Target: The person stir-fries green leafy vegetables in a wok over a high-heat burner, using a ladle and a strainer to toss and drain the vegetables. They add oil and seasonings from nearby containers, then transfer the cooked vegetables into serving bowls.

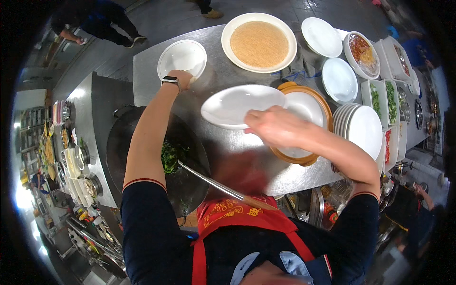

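Observation:
My right hand (272, 124) grips the near rim of a white oval dish (242, 103), which is tilted above the steel table. Partly under that hand is a brown-rimmed clay pot (329, 110) with a white bowl (306, 107) in it. My left hand (182, 78), a watch on its wrist, is at the near edge of a white bowl (178, 57); something pale shows by its fingers, but its grip is hidden. Below my left forearm a dark wok (135, 139) holds cooked leafy greens (171, 156). A wood-handled metal utensil (210, 181) reaches into the wok.
A large bowl of light brown granules (259, 44) stands at the far edge of the steel table (146, 67). On the right are white plates (364, 131), a film-covered bowl (361, 53) and tubs of chopped greens (390, 101). A person (103, 25) is at the upper left.

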`<action>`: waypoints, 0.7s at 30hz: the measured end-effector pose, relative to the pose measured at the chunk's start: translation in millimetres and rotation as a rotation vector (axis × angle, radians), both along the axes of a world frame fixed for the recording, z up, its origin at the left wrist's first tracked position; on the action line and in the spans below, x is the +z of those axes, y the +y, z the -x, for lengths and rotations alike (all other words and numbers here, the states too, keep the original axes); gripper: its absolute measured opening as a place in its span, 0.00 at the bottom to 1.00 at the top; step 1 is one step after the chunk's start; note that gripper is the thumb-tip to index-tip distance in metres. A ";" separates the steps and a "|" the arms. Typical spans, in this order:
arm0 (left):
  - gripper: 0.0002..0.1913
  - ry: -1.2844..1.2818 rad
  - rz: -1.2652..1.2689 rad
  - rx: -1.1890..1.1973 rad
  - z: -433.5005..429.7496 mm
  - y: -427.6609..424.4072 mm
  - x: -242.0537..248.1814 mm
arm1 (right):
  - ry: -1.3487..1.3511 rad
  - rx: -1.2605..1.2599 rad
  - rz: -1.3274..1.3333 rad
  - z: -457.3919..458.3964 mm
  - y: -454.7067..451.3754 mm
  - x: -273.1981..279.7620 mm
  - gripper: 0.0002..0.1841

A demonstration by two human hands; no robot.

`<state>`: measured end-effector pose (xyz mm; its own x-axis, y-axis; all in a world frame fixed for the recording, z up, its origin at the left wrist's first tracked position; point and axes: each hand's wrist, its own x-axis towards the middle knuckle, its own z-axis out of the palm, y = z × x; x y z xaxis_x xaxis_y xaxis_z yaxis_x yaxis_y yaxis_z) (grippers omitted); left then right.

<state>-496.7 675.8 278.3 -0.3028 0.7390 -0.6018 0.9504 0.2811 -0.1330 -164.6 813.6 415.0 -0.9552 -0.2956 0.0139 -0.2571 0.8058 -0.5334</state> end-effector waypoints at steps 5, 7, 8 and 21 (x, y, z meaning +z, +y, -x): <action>0.21 -0.047 0.001 0.041 6.5 -15.8 35.5 | 0.295 0.162 -0.218 30.4 -25.4 -118.3 0.07; 0.23 -0.059 -0.074 0.059 0.8 -29.2 62.8 | 0.368 0.144 -0.256 23.9 -38.6 -154.2 0.10; 0.24 -0.070 -0.204 0.149 -4.9 -41.5 80.4 | 0.362 0.146 -0.258 23.5 -42.8 -167.8 0.11; 0.23 -0.384 -1.492 1.516 -269.0 -412.8 225.5 | -1.219 -0.458 1.167 -95.0 -164.8 -37.1 0.23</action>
